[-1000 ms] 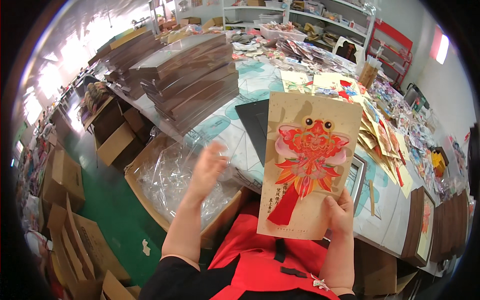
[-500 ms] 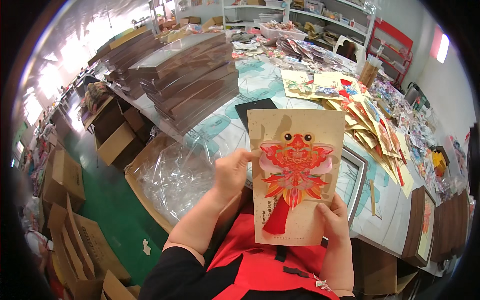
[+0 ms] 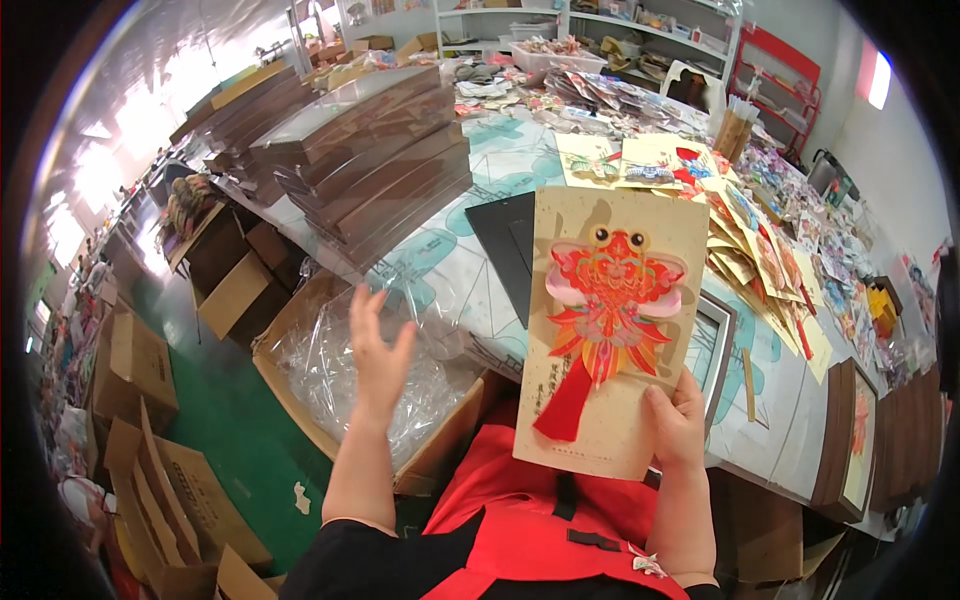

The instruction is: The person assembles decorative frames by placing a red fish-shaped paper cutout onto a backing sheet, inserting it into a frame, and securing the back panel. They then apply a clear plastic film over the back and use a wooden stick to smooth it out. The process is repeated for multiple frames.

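A cream card (image 3: 500, 447) carries a red and pink fish-shaped kite ornament (image 3: 615, 290) with round eyes and a red tassel (image 3: 566, 405). My right hand (image 3: 678, 425) grips this card by its lower right edge, thumb on the front, and holds it up tilted. My left hand (image 3: 381, 350) is empty, its fingers spread, above a cardboard box (image 3: 440, 445) of clear plastic bags (image 3: 345, 370). Behind the card a black board (image 3: 500, 240) lies on the table, partly hidden. A dark picture frame (image 3: 718, 350) lies to the right, half covered by the card.
Stacks of brown frames in clear wrap (image 3: 370, 170) stand on the table's left. More decorated cards (image 3: 750, 240) pile up at the right, near a thin wooden strip (image 3: 749, 385). An upright framed piece (image 3: 846, 440) stands at the right edge. Open cartons (image 3: 175, 490) sit on the green floor.
My left hand has let go of the card and moved left over the box, fingers spreading. The card, in my right hand, has shifted right and slightly up, tilting.
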Tool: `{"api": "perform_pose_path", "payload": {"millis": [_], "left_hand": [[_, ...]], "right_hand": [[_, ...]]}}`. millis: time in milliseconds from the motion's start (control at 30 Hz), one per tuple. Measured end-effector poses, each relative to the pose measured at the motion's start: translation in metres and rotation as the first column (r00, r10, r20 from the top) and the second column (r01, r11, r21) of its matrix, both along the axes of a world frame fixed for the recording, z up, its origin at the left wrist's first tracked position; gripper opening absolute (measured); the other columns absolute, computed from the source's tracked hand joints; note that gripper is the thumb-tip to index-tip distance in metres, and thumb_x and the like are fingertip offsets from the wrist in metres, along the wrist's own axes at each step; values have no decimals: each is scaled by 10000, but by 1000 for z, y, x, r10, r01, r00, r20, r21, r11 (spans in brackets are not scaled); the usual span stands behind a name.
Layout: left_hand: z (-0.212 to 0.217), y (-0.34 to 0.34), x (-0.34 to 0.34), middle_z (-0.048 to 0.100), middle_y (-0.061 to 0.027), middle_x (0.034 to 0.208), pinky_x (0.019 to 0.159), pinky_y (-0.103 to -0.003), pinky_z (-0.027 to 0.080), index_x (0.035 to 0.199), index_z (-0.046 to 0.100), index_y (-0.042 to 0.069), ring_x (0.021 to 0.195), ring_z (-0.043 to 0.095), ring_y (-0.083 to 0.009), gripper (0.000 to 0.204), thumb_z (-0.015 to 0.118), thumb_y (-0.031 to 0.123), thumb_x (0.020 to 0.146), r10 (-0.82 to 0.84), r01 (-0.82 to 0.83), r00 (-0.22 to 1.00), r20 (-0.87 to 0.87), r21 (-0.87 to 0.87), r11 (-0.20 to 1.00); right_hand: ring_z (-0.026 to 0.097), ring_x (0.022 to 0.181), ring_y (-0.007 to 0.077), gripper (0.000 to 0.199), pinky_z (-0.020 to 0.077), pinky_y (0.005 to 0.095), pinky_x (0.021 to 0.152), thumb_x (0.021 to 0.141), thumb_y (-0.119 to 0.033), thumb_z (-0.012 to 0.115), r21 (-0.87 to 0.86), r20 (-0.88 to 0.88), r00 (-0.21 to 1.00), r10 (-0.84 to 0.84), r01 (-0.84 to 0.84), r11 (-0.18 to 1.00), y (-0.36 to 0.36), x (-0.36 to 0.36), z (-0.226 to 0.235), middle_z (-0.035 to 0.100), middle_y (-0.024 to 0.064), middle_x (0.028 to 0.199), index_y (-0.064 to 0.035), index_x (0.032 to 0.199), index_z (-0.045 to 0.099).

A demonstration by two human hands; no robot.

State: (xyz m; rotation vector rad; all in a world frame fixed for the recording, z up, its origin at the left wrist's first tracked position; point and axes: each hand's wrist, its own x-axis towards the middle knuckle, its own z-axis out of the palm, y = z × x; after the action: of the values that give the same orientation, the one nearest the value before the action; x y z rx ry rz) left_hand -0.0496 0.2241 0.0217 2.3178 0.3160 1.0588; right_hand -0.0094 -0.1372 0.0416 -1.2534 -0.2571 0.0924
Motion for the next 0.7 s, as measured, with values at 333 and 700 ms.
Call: {"api": "perform_pose_path", "payload": {"millis": [333, 700], "left_hand": [[57, -155, -22, 182, -138, 1459, 1043, -388, 324, 1456, -53, 55, 1301, 324, -246, 1002, 702, 137, 801, -584, 773, 632, 510, -478, 418], [58, -75, -29, 480, -159, 1305, 985, -428, 417, 1314, 409, 8, 1190, 496, -290, 392, 406, -26, 923, -466, 850, 431, 773, -521, -77]], "right_hand": [[443, 1250, 379, 592, 367, 429, 1024, 784, 23, 572, -451, 777, 552, 302, 154, 879, 92, -21, 40, 422, 267, 1351, 19, 1350, 400], [559, 832, 149, 415, 464, 263, 698, 821, -85, 667, -430, 484, 874, 51, 187, 883, 70, 26, 61, 607, 124, 1059, 7, 1200, 527]]}}
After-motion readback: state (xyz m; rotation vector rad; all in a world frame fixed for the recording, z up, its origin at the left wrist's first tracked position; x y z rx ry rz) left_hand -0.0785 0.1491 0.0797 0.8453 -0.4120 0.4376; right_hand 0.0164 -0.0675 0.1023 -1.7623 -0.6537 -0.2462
